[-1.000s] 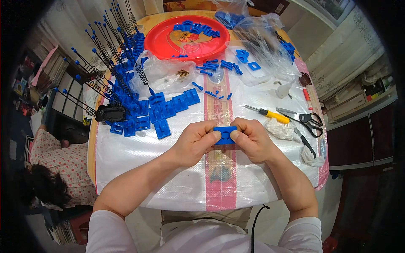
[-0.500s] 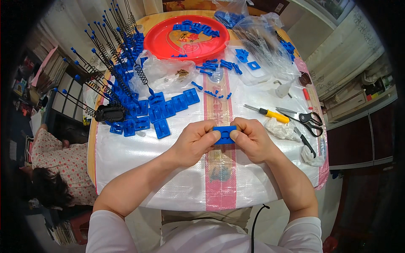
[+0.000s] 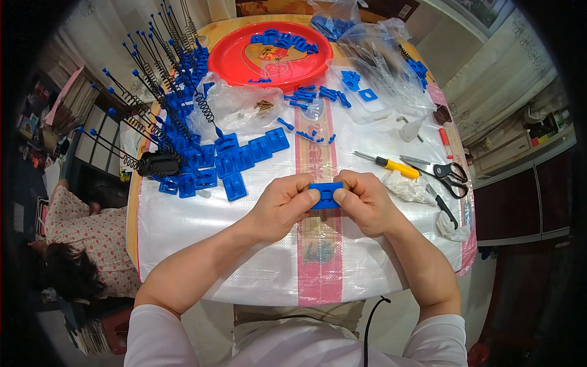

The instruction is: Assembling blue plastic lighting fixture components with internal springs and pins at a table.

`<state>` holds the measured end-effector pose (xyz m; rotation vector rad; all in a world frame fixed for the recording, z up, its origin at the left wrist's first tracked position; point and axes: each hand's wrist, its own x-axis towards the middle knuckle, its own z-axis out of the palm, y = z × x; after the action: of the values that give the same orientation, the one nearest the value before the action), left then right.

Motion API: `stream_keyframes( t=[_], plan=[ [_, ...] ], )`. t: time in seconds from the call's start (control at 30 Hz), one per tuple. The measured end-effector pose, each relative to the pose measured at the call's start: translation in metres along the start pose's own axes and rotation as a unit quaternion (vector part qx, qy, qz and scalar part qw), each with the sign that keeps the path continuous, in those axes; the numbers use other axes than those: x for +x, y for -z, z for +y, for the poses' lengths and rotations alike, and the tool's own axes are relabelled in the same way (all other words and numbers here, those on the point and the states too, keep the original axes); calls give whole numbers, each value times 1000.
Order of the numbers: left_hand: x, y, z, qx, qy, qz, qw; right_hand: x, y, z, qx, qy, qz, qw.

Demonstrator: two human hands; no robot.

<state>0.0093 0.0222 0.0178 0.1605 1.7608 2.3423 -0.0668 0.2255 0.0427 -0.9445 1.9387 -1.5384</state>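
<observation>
Between my two hands is a blue plastic piece [image 3: 326,196], held over the pink-striped middle of the table cover. My left hand [image 3: 285,205] grips its left end, thumb on top and fingers curled underneath. At its right end my right hand [image 3: 364,200] pinches it the same way. Both thumbs press near a slot in the piece's middle. The undersides of the fingers are hidden. Left of my hands lie several similar blue square plates [image 3: 243,158], side by side. Beyond the hands are small blue pegs [image 3: 315,136] and a blue rod-shaped piece [image 3: 285,124].
Blue bases with black springs [image 3: 174,110] stand at the left. A red basin [image 3: 220,70] holding blue parts is at the back. At right lie a yellow-handled screwdriver [image 3: 400,169], black scissors [image 3: 451,175] and a knife [image 3: 443,205]. A person [image 3: 92,244] is beyond the left edge.
My hands and the blue piece stay in the same place. The person at the left has shifted slightly.
</observation>
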Motion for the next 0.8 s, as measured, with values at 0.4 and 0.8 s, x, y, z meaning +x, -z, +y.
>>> stream_keyframes(
  t=[0.4,0.8],
  plan=[
    [-2,2,1,-3,5,-3,1000,1,-1,1,0,4,1,1000],
    [-2,0,5,-14,4,-10,1000,1,1,0,-9,-6,-6,1000]
  ],
)
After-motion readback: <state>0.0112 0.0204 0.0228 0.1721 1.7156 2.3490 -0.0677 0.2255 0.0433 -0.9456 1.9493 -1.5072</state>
